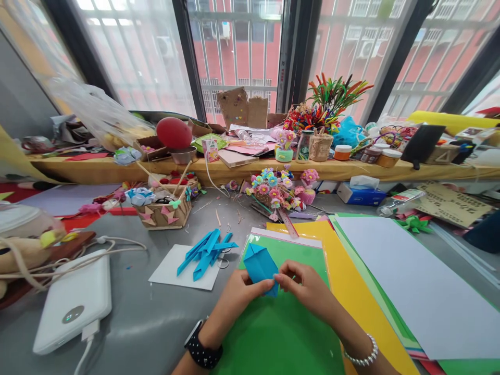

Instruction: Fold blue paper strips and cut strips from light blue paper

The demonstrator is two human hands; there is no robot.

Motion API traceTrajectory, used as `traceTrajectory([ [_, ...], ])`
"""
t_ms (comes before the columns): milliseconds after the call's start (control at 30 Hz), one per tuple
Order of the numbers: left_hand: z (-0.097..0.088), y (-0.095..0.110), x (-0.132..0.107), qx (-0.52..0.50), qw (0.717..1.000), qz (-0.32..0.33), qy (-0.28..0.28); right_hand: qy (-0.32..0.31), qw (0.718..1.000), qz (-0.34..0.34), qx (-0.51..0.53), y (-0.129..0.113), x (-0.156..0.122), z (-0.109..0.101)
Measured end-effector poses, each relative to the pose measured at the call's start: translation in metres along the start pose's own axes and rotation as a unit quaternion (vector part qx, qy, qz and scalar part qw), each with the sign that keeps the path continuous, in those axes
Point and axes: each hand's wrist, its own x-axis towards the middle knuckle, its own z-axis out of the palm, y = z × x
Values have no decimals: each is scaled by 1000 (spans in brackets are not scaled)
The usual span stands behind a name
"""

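Note:
A partly folded sheet of blue paper is held up over a green sheet in the middle of the desk. My left hand grips its lower left part, the thumb lying across the front. At the paper's lower right edge, the thumb and forefinger of my right hand pinch a corner. Left of my hands, several folded blue paper strips lie in a loose pile on a white square of paper. Part of the blue paper's lower edge is covered by my fingers.
At the left lies a white power bank with a cable. Behind stand a cardboard basket and a bunch of craft flowers. To the right are yellow sheets, white paper and a tissue box.

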Motion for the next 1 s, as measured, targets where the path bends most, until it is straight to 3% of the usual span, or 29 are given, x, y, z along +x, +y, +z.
traceTrajectory([
  [133,1,1,0,-6,1000,5,16,12,1000,-17,-1,2,1,1],
  [533,1,0,0,-32,999,25,-10,49,998,-29,-10,-2,0,5],
  [867,2,4,-2,-58,998,8,13,69,996,-11,55,-1,1,10],
  [1000,2,3,-1,-70,997,-1,17,47,999,-22,9,0,0,11],
])
